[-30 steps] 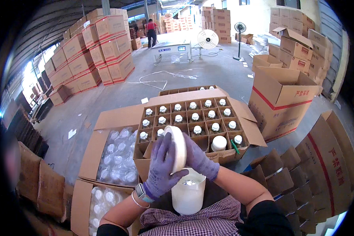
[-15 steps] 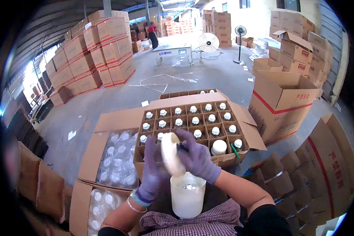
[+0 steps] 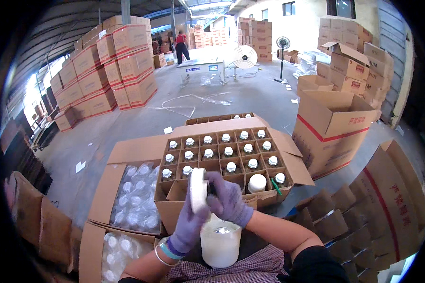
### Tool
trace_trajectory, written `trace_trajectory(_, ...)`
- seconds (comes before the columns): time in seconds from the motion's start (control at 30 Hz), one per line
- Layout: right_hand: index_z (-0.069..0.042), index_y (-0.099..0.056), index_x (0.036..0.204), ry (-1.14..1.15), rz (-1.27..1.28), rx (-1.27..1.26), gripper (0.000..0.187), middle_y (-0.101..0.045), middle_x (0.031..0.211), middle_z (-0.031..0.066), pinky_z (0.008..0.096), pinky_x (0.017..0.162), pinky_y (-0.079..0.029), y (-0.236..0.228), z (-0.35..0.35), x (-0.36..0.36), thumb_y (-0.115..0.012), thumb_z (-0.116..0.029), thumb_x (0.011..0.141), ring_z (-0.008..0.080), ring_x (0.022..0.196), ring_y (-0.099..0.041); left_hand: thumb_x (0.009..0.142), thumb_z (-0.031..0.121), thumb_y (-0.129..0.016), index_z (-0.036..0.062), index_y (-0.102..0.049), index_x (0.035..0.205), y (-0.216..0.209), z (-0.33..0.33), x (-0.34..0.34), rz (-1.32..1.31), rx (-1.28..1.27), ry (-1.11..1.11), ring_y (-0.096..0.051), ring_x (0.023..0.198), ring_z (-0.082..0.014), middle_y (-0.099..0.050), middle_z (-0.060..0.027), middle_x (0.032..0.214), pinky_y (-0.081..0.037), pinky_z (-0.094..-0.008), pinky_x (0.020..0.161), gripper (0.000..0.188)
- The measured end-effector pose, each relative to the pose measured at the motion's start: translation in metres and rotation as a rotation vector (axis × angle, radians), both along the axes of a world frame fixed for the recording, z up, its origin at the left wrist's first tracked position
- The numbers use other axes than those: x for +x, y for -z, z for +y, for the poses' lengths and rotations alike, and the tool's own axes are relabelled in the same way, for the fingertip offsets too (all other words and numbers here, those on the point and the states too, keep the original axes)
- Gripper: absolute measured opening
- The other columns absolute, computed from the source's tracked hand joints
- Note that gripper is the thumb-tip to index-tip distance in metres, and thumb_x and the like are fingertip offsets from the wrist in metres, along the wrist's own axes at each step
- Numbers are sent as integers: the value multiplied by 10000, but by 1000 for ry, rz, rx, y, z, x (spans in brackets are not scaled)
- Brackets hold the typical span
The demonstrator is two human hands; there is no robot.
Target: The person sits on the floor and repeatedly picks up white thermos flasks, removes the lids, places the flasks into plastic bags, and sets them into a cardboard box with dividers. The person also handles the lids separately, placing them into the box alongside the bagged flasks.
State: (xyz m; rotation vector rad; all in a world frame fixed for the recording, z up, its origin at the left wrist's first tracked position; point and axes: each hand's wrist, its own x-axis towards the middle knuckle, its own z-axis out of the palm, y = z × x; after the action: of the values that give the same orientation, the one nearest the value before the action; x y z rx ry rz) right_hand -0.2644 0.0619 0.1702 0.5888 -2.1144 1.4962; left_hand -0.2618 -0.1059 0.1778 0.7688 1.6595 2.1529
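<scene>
A thick, round white disc [image 3: 199,189], like a roll or lid, stands nearly edge-on above my lap. My left hand [image 3: 188,230], gloved in purple-grey, is closed around its lower left side. From the right, my gloved right hand [image 3: 231,202] presses bent fingers against it; something dark shows between those fingers, too small to name. Just below sits an open white tub [image 3: 219,250] with small shiny bits inside. Beyond my hands stands a divided carton [image 3: 264,195] of clear bottles with white caps. A wider white-topped container [image 3: 257,183] and a green tool [image 3: 276,187] are at its near right.
Cartons with plastic-wrapped clear bottles [image 3: 136,198] stand at the left. At the right are a tall open carton [image 3: 335,134] and cardboard dividers [image 3: 335,221]. Stacked boxes [image 3: 127,66], a machine table [image 3: 200,70], a standing fan [image 3: 282,52] and a person [image 3: 181,47] are farther back.
The disc has turned more upright and edge-on between my hands. My left hand has moved in under it. The view has shifted slightly, and the distant person has changed posture.
</scene>
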Motion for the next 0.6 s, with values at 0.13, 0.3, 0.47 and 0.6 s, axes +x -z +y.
trace_trajectory(0.13, -76, -425, 1473, -265, -186, -307, 529, -558, 1371, 130, 363, 1052, -474, 30, 14, -17, -495, -356, 1030, 244, 1224, -571, 805, 322, -800, 72, -579, 1374, 2, 16, -26, 1089, -527, -363, -345, 1415, -538, -327, -294, 1567, -380, -518, 1136, 660)
trace_trajectory(0.3, -42, -530, 1365, -182, -1025, -70, 435, -572, 1335, 138, 356, 1017, -493, -18, 58, -11, -583, -216, 970, 198, 1174, -583, 864, 302, -743, 54, -630, 1328, 44, -21, -33, 719, -240, -260, -553, 1318, -373, -587, -201, 1402, -489, -438, 1054, 538)
trace_trajectory(0.47, -43, -555, 1372, -215, -438, -300, 456, -574, 1355, 122, 393, 1130, -384, 86, 77, 11, -632, -202, 952, 233, 1335, -487, 928, 272, -677, 57, -643, 1321, 72, -47, -45, 536, -458, 252, -585, 1285, -317, -614, -176, 1376, -456, -416, 1085, 450)
trace_trajectory(0.6, -28, -684, 1230, -417, -470, -222, 374, -590, 1340, 131, 400, 1127, -392, 96, 59, 23, -671, -275, 950, 260, 1315, -513, 968, 423, -629, 27, -671, 1274, 79, -39, -61, 485, -352, 297, -590, 1230, -333, -653, -186, 1277, -433, -428, 1073, 502)
